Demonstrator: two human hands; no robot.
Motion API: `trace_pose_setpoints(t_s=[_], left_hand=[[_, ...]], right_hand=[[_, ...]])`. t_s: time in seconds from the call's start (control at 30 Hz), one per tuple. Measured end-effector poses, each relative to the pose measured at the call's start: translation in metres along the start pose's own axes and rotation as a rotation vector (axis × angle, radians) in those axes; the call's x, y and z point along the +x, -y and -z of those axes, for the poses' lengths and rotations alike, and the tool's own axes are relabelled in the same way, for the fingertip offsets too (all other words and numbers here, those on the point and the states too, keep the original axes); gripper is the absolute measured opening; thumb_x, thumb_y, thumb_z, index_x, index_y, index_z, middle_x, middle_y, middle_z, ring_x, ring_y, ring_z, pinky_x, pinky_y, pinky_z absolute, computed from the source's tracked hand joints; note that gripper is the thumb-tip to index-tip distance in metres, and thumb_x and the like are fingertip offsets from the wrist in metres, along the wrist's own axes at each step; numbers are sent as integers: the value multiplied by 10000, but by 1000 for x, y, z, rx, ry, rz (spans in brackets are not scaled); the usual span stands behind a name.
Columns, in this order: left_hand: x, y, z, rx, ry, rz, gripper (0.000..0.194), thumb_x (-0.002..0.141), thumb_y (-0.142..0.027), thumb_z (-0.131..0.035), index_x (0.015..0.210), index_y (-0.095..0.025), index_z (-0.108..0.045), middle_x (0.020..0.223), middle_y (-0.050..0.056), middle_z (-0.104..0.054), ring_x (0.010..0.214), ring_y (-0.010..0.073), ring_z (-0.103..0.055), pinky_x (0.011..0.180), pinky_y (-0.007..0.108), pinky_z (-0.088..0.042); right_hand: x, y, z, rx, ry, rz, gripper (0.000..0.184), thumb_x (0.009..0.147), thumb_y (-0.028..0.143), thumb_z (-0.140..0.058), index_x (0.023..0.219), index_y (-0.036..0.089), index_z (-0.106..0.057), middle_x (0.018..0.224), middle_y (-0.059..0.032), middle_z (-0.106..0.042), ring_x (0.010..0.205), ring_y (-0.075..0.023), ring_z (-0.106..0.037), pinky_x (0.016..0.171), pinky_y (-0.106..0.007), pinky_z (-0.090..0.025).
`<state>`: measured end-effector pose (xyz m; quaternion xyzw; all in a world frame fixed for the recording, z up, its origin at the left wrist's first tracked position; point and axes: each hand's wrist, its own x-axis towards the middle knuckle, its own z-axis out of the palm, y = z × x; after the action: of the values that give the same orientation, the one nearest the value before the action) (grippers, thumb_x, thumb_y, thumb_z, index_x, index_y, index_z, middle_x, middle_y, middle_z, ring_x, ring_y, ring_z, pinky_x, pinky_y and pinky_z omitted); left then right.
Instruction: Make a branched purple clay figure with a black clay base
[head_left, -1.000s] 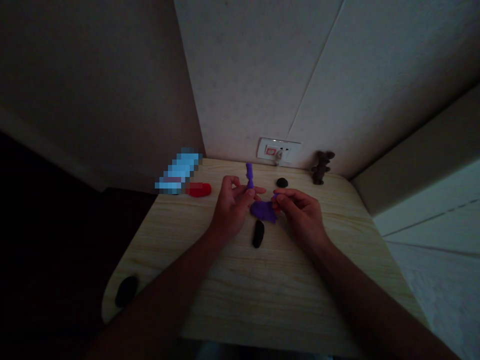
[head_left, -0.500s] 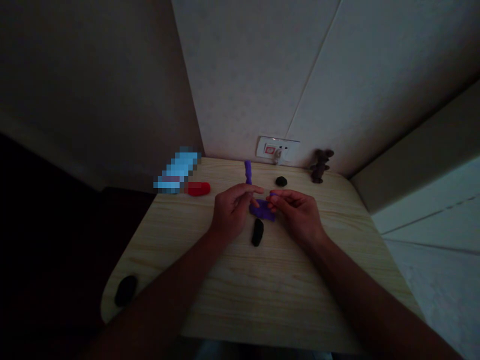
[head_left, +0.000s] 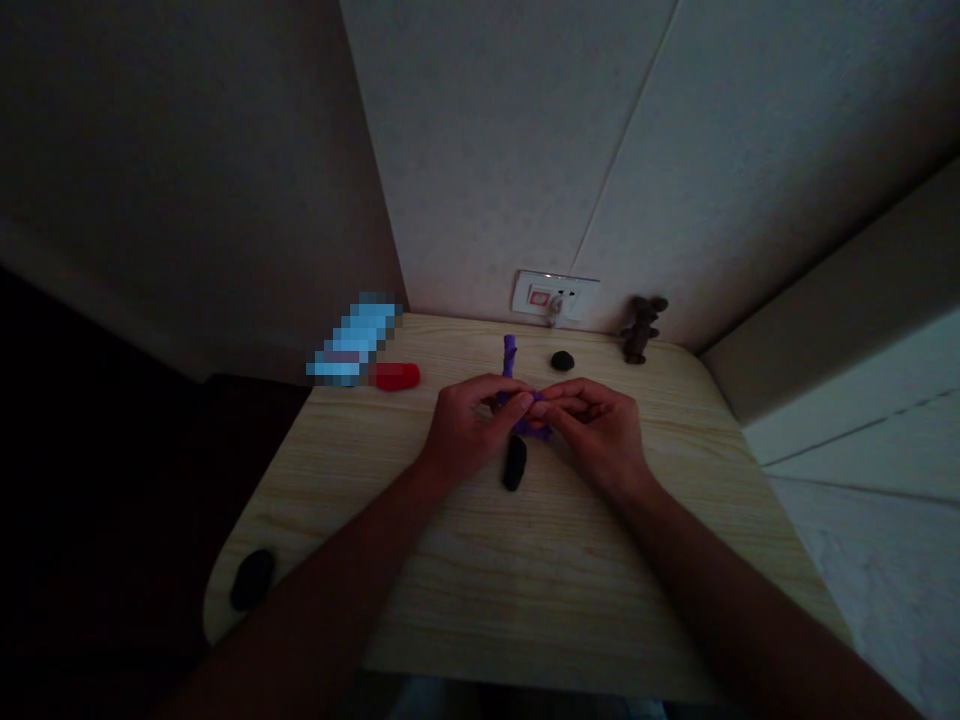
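My left hand (head_left: 469, 425) and my right hand (head_left: 600, 425) meet above the middle of the table, fingertips almost touching. Both pinch a small piece of purple clay (head_left: 537, 397), mostly covered by the fingers. A twisted purple clay strip (head_left: 509, 352) sticks out beyond my left fingers; its near end is hidden behind them. Below the fingertips a flat purple clay sheet (head_left: 534, 432) partly shows on the table. Just nearer to me lies a short black clay roll (head_left: 514, 464), touched by neither hand.
The wooden table (head_left: 517, 590) holds a black lump (head_left: 562, 361), a dark brown figure (head_left: 639, 330) at the back right, a red piece (head_left: 399, 377) beside a blurred-out bright object (head_left: 356, 340), and a black oval (head_left: 253, 580) near my left forearm. A wall socket (head_left: 555, 298) sits behind.
My left thumb and fingers have closed in on the small purple piece at my right fingertips. The purple strip has shifted a little right and towards me.
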<state>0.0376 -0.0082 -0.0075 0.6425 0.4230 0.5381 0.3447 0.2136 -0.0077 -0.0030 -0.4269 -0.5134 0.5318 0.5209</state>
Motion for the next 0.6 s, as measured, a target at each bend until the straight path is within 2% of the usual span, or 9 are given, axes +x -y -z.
trace_pose_setpoints(t_s=[0.13,0.37,0.53,0.6], left_hand=[[0,1,0,13,14,-3,145,907,-309,-713,856,-209,-805,826,36,-807,745,182,-717,725,305,-556],[0,2,-1,54,52,-1,177,966,-306,-651,868,-196,-750,833,22,-766,767,165,-685,742,290,-517],[0,2,-1,4,50,36,191,990,-336,-637,907,-203,-746,884,23,-775,809,169,-695,752,284,-519],[0,2,-1,-6,61,31,188,989,-336,-641,909,-205,-749,882,19,-773,808,167,-694,748,281,-519]], right_hand=[[0,-2,-1,12,26,15,305,654,425,-983,806,227,-807,767,-43,-829,685,-209,-795,708,-363,-690],[2,-5,2,-84,20,75,240,742,408,-933,798,217,-800,730,-35,-800,647,-170,-750,656,-310,-648],[0,-6,2,-114,-10,146,315,722,350,-949,1005,268,-839,885,-32,-832,784,-201,-785,785,-376,-679],[-2,-6,2,-151,-11,169,262,741,339,-934,984,278,-855,932,-40,-842,819,-219,-793,815,-403,-682]])
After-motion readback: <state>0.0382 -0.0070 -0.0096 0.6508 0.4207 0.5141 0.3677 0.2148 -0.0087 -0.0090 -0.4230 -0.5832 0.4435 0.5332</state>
